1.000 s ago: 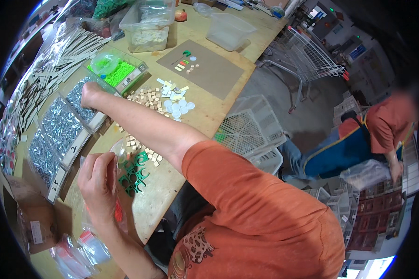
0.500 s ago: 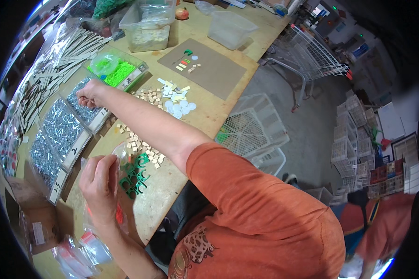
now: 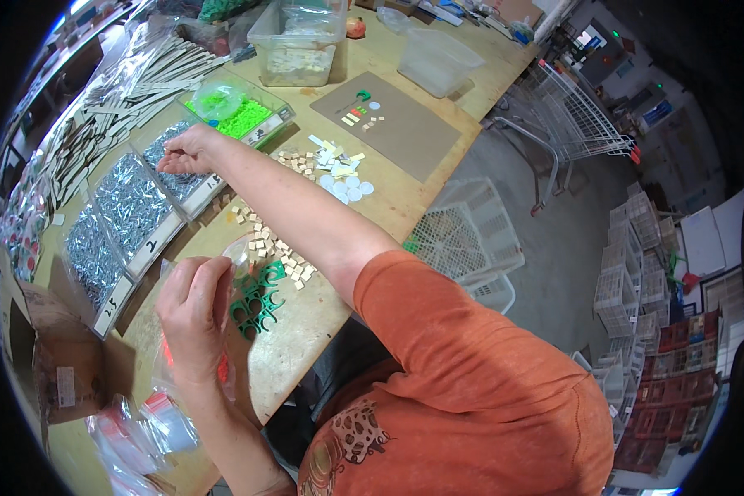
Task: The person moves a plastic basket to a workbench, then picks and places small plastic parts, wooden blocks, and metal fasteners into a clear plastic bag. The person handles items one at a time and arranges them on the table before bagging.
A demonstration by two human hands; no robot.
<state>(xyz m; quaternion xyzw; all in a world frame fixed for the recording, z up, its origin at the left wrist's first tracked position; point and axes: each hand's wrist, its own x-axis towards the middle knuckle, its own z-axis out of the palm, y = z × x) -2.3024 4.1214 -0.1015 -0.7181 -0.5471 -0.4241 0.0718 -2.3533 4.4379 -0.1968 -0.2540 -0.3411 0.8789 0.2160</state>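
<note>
My right hand is over the far compartment of small silvery screws, its fingers curled together. Whatever lies between those fingers is too small to make out. My left hand is held up above the near side of the table, its fingertips pinched on a clear plastic bag, mostly hidden behind the hand. Beside it lie green hook-shaped plastic parts and small wooden cubes. Under my left wrist is a clear bag with orange-red pieces.
Beyond the screws stands a bin of bright green pieces. White discs and pale strips lie near a brown board bearing sample parts. Clear tubs, a cardboard box, flat plastic bags and wooden strips surround the workspace.
The view has shifted, so the table appears farther right. My right hand's fingers have loosened slightly over the screws. My left hand keeps its pinch.
</note>
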